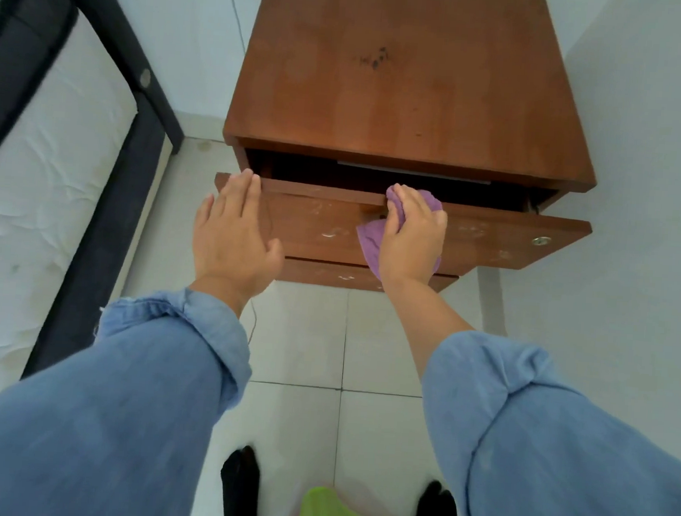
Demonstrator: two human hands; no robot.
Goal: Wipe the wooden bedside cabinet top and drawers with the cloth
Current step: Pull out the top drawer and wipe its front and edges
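Pale floor tiles [301, 335] run under everything, with grey-white walls behind. At the far left lies a white mattress [35, 164] in a dark bed frame [106, 185], its long side angling away toward the wall. A thin cable [236, 12] hangs down the wall between the bed and the wooden bedside cabinet [407, 81].

The cabinet's reddish-brown top has a few small dark marks near its middle. Its top drawer [493, 238] is pulled out, its long front running left to right with the right end swung nearer; pale smudges dot the front, and a small round metal fitting [541, 241] sits near its right end. A second drawer front [329, 275] shows just beneath.

The left hand [233, 234] lies flat over the left corner of the open drawer's front, fingers straight and together, pointing toward the cabinet, holding nothing. The right hand [410, 238] is near the middle of the drawer's top edge, fingers curled around a purple cloth [368, 239]. The cloth is bunched under the palm, touching the drawer front, with a loose fold hanging down to the left of the wrist.

Rolled blue sleeves [187, 348] cover both forearms. At the bottom, black-socked feet [239, 488] stand either side of something bright green [337, 515].
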